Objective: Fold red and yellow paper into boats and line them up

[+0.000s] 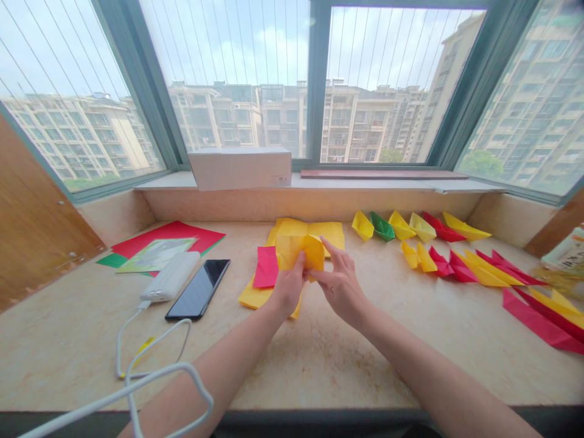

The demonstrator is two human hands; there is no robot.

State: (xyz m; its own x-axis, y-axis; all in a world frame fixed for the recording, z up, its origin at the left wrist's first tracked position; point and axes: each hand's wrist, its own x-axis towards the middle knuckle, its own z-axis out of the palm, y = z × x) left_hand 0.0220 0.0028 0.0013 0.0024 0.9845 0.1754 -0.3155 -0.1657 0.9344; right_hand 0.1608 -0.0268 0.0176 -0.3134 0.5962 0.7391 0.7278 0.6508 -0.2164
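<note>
Head view: the folded yellow paper is held up at the centre, over the counter. The left hand has it nipped, thumb on the near face and fingers behind. The right hand is partly open at its three o'clock edge, thumb and forefinger parted; whether they grip it, I cannot tell. For this folding, the left thumb should hold the layers firmly while the right forefinger squares the two o'clock corner, working lightly, since thin paper could crumple. Pressing creases against the counter would sharpen them, away from the pink paper at eight o'clock.
</note>
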